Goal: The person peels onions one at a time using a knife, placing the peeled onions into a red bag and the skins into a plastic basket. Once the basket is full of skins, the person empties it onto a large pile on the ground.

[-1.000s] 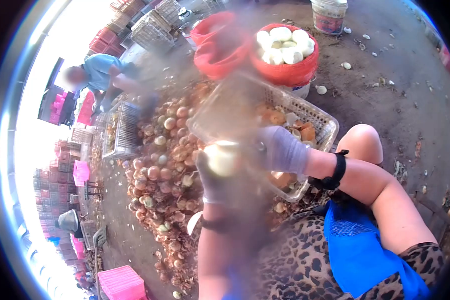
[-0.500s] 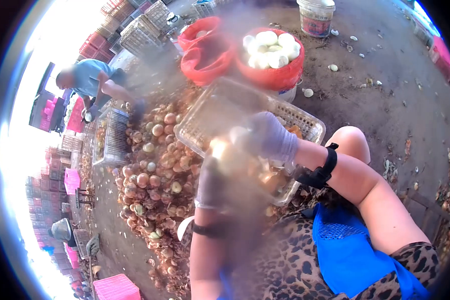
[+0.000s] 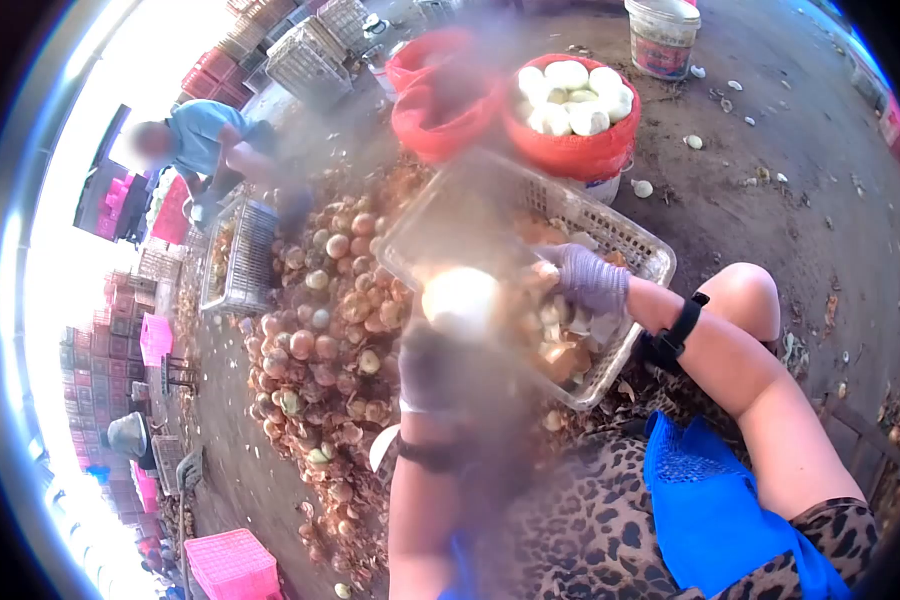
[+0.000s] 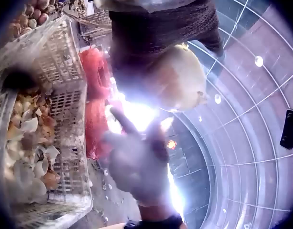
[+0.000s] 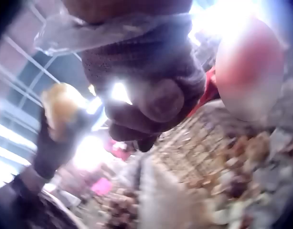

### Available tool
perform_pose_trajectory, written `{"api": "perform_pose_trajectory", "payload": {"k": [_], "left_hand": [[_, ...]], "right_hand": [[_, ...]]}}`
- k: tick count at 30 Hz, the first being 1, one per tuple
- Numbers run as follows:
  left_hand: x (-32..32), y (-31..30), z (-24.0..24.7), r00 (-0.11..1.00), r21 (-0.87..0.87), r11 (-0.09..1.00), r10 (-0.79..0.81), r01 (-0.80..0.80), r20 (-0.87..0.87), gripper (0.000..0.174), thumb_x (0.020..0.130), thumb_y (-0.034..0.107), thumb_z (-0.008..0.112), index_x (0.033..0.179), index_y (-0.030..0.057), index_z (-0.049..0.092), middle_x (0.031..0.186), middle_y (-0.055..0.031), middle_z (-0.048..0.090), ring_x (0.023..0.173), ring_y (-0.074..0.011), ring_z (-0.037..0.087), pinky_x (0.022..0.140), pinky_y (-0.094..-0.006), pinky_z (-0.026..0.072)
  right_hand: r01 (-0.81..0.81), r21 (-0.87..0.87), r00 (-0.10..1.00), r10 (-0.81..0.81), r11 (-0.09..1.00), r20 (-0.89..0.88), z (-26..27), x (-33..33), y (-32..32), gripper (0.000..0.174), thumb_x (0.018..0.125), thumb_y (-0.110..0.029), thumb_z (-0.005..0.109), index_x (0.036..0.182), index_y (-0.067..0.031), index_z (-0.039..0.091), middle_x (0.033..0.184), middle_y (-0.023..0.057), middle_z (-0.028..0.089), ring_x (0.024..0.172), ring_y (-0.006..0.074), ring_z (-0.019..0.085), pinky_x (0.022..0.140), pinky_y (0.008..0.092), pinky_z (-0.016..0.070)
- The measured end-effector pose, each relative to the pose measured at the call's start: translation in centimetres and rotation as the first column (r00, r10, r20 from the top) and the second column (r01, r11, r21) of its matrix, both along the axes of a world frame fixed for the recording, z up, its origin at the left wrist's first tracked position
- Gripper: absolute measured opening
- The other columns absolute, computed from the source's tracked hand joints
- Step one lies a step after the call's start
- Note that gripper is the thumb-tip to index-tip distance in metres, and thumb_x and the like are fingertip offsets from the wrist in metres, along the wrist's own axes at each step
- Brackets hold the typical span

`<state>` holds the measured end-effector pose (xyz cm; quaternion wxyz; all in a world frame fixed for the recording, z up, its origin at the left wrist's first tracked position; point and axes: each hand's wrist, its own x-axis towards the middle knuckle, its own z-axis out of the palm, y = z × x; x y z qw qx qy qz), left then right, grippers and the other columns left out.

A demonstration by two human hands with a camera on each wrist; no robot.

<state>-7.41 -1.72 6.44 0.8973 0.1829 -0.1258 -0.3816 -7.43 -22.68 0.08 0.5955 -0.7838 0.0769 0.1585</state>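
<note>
My gloved left hand [image 3: 428, 368] grips a pale, partly peeled onion [image 4: 182, 78] over the near side of a plastic crate [image 3: 660, 240]. The onion glares bright white in the head view, and yellowish in both wrist views. My gloved right hand [image 3: 590, 280] is apart from the onion, over the crate, its fingers curled in the right wrist view. A small pale patch shows at its fingertips in the head view; I cannot tell whether it is something held. Onion skins [image 4: 34, 162] lie in the crate. A smear on the head lens blurs the area between the hands.
Beyond the crate stands a bucket lined with red mesh [image 3: 570, 140], heaped with peeled onions [image 3: 575, 95]. Another red mesh bag [image 3: 440, 115] is beside it. Unpeeled onions [image 3: 320, 330] cover the ground at left. A person in blue [image 3: 205, 135] bends near a grey crate [image 3: 240, 255].
My right hand has moved off the onion, rightward over the crate's skins. My left hand keeps its grip on the onion. The head view has shifted slightly.
</note>
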Motion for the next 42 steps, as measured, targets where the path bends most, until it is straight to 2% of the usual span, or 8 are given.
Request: {"api": "perform_pose_trajectory", "payload": {"k": [5, 8, 12, 17, 27, 34, 39, 42], "left_hand": [[3.0, 0.1, -4.0, 0.938, 0.567, 0.763, 0.149, -0.310, 0.313, 0.087, 0.083, 0.073, 0.041, 0.130, -0.0003, 0.041, 0.123, -0.0156, 0.050, 0.103, -0.0292, 0.056, 0.088, -0.0431, 0.0481], [4.0, -0.8, -5.0, 0.983, 0.208, 0.977, -0.075, 0.038, 0.169, 0.084, 0.082, 0.072, 0.044, 0.127, 0.0007, 0.044, 0.115, -0.0120, 0.055, 0.097, -0.0241, 0.058, 0.083, -0.0357, 0.0493], [2.2, -1.3, -2.6, 0.981, 0.385, 0.917, 0.028, -0.103, 0.194, 0.079, 0.077, 0.059, 0.062, 0.125, -0.0007, 0.044, 0.111, -0.0102, 0.056, 0.096, -0.0206, 0.058, 0.081, -0.0311, 0.0494], [2.6, -0.4, -1.9, 0.894, 0.591, 0.777, -0.085, -0.217, 0.440, 0.081, 0.069, 0.047, 0.074, 0.127, -0.0015, 0.044, 0.105, -0.0082, 0.058, 0.097, -0.0191, 0.058, 0.083, -0.0314, 0.0489], [0.7, -1.2, -1.4, 0.941, 0.496, 0.841, 0.044, -0.216, 0.334, 0.084, 0.066, 0.040, 0.075, 0.130, -0.0029, 0.041, 0.114, -0.0122, 0.055, 0.105, -0.0238, 0.057, 0.082, -0.0328, 0.0536], [1.9, 1.4, -1.2, 0.959, -0.105, 0.993, -0.087, 0.060, -0.270, 0.062, 0.078, 0.038, 0.066, 0.122, 0.0004, 0.047, 0.114, -0.0162, 0.054, 0.105, -0.0308, 0.055, 0.087, -0.0455, 0.0491], [2.6, 2.8, -2.4, 0.987, 0.011, 0.993, 0.122, -0.122, -0.100, 0.058, 0.081, 0.032, 0.066, 0.126, 0.0002, 0.046, 0.120, -0.0152, 0.053, 0.111, -0.0307, 0.052, 0.096, -0.0471, 0.0436], [2.9, 2.9, -3.0, 0.886, 0.210, 0.863, 0.431, -0.461, 0.174, 0.060, 0.081, 0.024, 0.068, 0.129, -0.0015, 0.043, 0.122, -0.0148, 0.053, 0.113, -0.0288, 0.052, 0.102, -0.0441, 0.0413]], "right_hand": [[0.021, 0.451, 0.979, -0.109, 0.893, 0.170, 4.7, -2.9, 3.7, 0.047, 0.085, -0.019, 0.061, 0.129, -0.0056, 0.052, 0.100, 0.0122, 0.067, 0.087, 0.0185, 0.065, 0.075, 0.0297, 0.0514], [0.031, 0.174, 0.870, -0.112, 0.984, 0.481, 3.0, -1.9, 3.3, 0.047, 0.084, -0.015, 0.062, 0.129, -0.0056, 0.053, 0.094, 0.0137, 0.067, 0.082, 0.0195, 0.065, 0.072, 0.0307, 0.0518], [0.063, -0.114, 0.746, 0.029, 0.991, 0.666, 2.9, -1.9, 3.1, 0.048, 0.084, -0.014, 0.061, 0.130, -0.0063, 0.051, 0.086, 0.0136, 0.066, 0.074, 0.0240, 0.065, 0.067, 0.0339, 0.0512], [0.060, -0.370, 0.790, 0.183, 0.927, 0.586, 1.3, -1.7, 3.7, 0.051, 0.085, -0.015, 0.059, 0.133, -0.0029, 0.045, 0.076, 0.0139, 0.063, 0.064, 0.0293, 0.062, 0.058, 0.0392, 0.0487], [0.054, -0.726, 0.822, 0.382, 0.686, 0.422, -1.5, 0.2, 1.0, 0.032, 0.083, -0.028, 0.057, 0.103, -0.0024, 0.055, 0.065, 0.0178, 0.061, 0.054, 0.0346, 0.062, 0.049, 0.0429, 0.0488], [0.133, -0.425, 0.905, 0.065, 0.895, 0.420, -4.6, 0.9, 0.7, 0.047, 0.085, -0.031, 0.062, 0.124, -0.0063, 0.053, 0.082, 0.0129, 0.067, 0.069, 0.0229, 0.064, 0.061, 0.0337, 0.0498], [-0.031, -0.129, 0.865, 0.091, 0.991, 0.493, -1.1, -1.5, 4.8, 0.046, 0.086, -0.029, 0.061, 0.126, -0.0077, 0.051, 0.089, 0.0089, 0.065, 0.075, 0.0192, 0.061, 0.068, 0.0330, 0.0491], [-0.040, -0.321, 0.737, 0.245, 0.946, 0.630, 0.1, -2.2, 6.8, 0.047, 0.083, -0.026, 0.060, 0.123, -0.0052, 0.046, 0.083, 0.0203, 0.062, 0.066, 0.0342, 0.062, 0.061, 0.0438, 0.0495]]}}
